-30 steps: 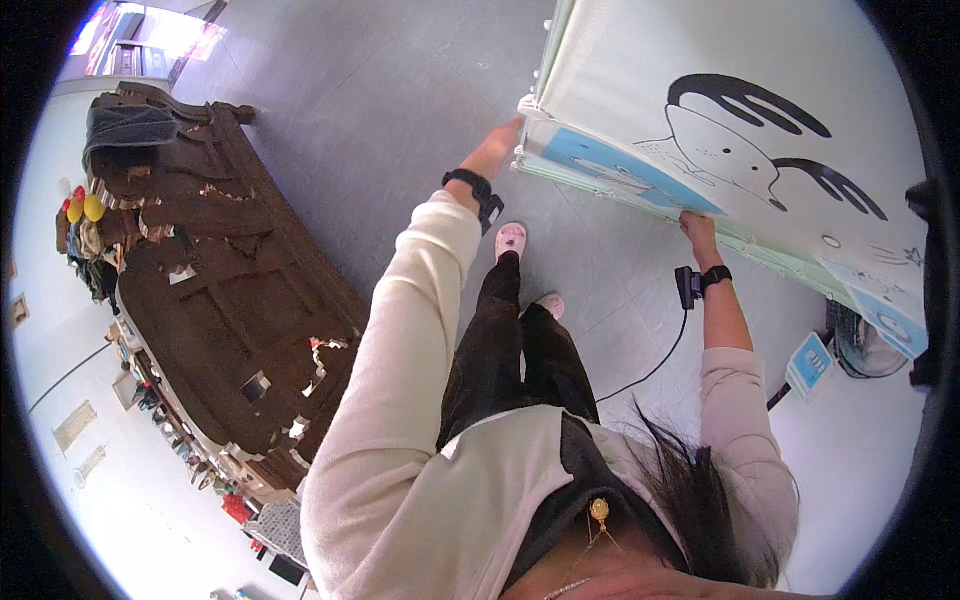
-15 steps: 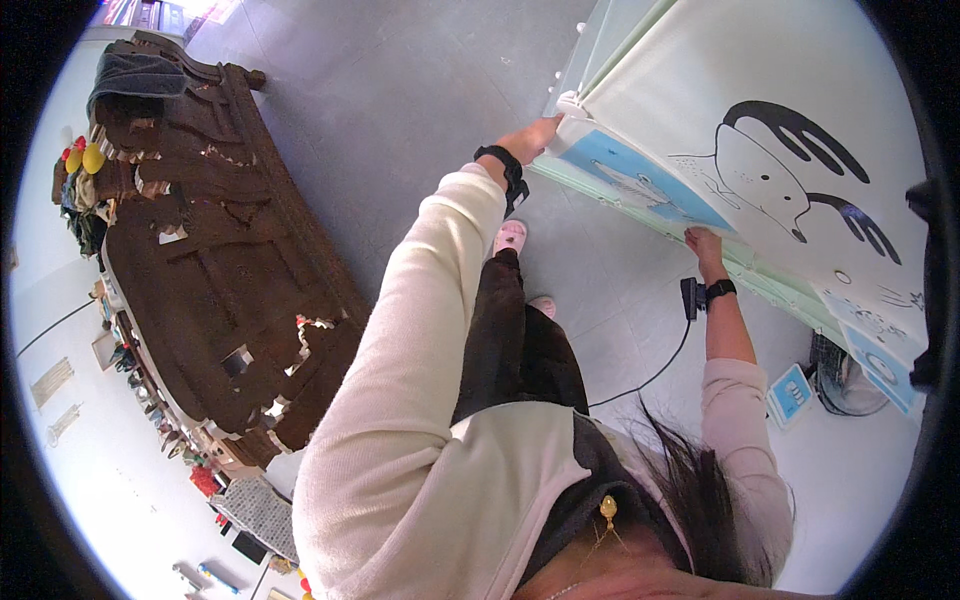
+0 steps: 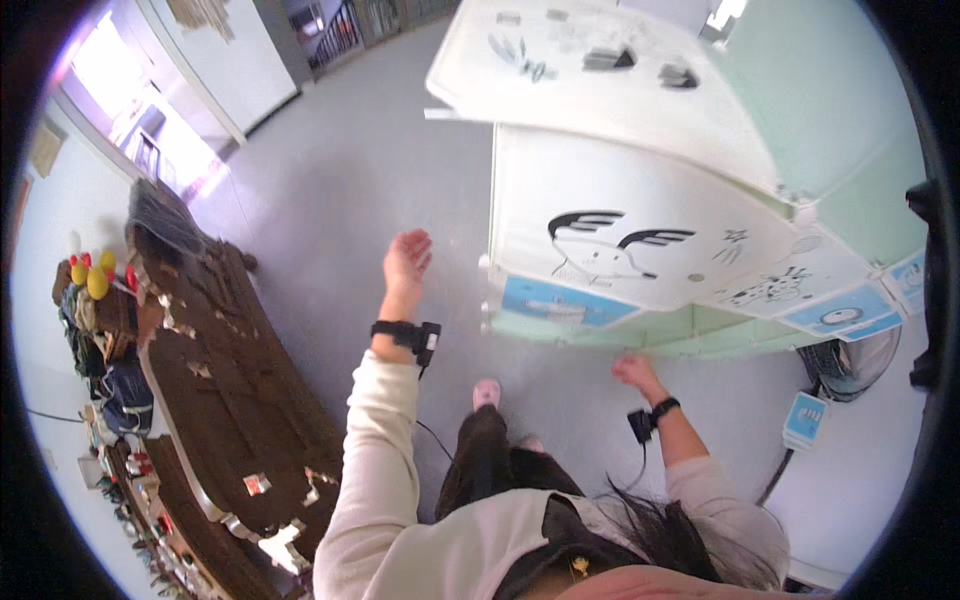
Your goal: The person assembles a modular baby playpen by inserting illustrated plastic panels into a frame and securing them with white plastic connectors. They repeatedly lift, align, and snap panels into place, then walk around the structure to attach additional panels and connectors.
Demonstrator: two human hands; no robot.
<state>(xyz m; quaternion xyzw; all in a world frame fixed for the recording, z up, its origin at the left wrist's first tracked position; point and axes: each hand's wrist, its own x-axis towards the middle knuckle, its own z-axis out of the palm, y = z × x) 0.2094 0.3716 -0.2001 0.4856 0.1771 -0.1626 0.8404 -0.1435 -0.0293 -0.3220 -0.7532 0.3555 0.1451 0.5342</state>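
Note:
My left hand [image 3: 408, 262] is raised over the floor, left of a cabinet of plastic panels. It is open and holds nothing; its fingers are slightly bent. Loosely closed, my right hand [image 3: 633, 371] is just in front of the cabinet's lower edge, apart from it as far as I can see, with nothing visible in it. The cabinet has white doors [image 3: 670, 265] with black animal drawings and pale green sides. Along its bottom, a blue picture panel [image 3: 558, 301] is at the left and another blue panel [image 3: 845, 312] at the right, with an uncovered green compartment [image 3: 680, 326] between them.
A white panel [image 3: 590, 70] with drawings juts out above the cabinet doors. A dark carved wooden bench [image 3: 235, 390] runs along the left. Blue-and-white panels [image 3: 805, 420] lie by a clear bag [image 3: 865, 365] at the right. A black cable [image 3: 435, 437] hangs near my left forearm.
Both hands have come away from the cabinet; the left has let go of its corner and moved left. The view has shifted, showing more of the cabinet's upper part and the doorway.

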